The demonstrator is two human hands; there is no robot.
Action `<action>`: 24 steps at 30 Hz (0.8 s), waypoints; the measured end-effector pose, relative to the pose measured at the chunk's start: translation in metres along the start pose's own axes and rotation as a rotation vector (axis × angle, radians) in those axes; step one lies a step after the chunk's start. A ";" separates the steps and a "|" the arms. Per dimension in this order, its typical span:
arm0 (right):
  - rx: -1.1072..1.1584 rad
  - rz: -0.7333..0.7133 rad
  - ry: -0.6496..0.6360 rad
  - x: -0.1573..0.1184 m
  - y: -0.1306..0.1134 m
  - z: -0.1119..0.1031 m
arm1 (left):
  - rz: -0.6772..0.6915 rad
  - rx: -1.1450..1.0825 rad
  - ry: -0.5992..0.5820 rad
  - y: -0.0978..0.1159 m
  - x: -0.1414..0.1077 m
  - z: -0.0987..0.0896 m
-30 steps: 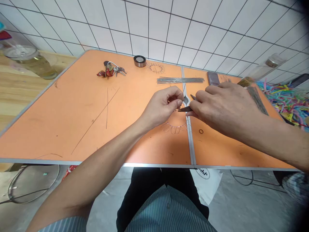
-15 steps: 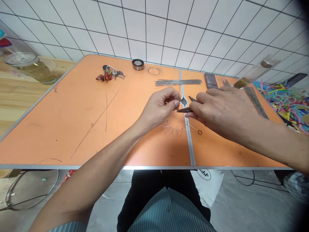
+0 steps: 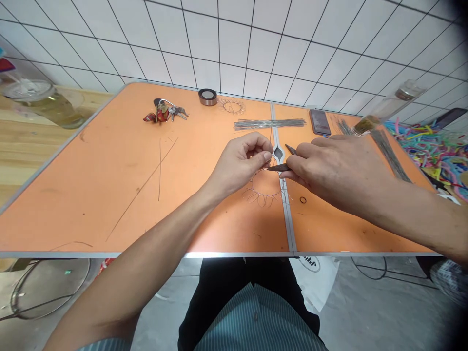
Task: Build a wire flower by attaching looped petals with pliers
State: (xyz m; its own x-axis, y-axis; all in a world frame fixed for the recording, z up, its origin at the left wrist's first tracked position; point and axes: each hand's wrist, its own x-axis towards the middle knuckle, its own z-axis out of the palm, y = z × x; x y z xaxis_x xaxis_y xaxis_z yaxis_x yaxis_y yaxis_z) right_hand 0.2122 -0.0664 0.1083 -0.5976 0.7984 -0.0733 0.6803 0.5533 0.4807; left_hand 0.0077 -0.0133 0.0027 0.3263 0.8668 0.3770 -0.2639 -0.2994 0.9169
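Note:
Between my hands is a thin wire ring (image 3: 266, 195) with several small loops standing out around its edge. My left hand (image 3: 245, 157) pinches the ring's far side between thumb and fingertips, and a wire end sticks up from the pinch. My right hand (image 3: 325, 158) is closed around dark pliers (image 3: 278, 167). One jaw of the pliers points left at the wire by my left fingertips; the other jaw stands apart, farther up. The handles are hidden under my right palm. A small dark ring (image 3: 302, 200) lies below my right hand.
Beyond my hands lies a bundle of straight wires (image 3: 270, 124), with another looped wire ring (image 3: 231, 106), a tape roll (image 3: 208, 96) and keys (image 3: 166, 111) to its left. A phone (image 3: 320, 122), a glass bottle (image 3: 387, 108) and colourful strips (image 3: 435, 151) are at right.
Both hands keep almost the same place and hold. The view has shifted very slightly; no object has been picked up or let go.

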 end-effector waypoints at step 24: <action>1.074 0.446 0.166 0.022 -0.023 0.031 | -0.098 -0.096 0.161 -0.004 0.000 -0.001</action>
State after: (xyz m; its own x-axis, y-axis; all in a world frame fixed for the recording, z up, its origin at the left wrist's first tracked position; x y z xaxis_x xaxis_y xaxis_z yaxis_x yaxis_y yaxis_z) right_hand 0.1968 -0.0544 0.0688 -0.2098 0.9753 0.0685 0.8045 0.2121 -0.5547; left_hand 0.0082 -0.0117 -0.0009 0.2074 0.9448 0.2536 -0.3254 -0.1779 0.9287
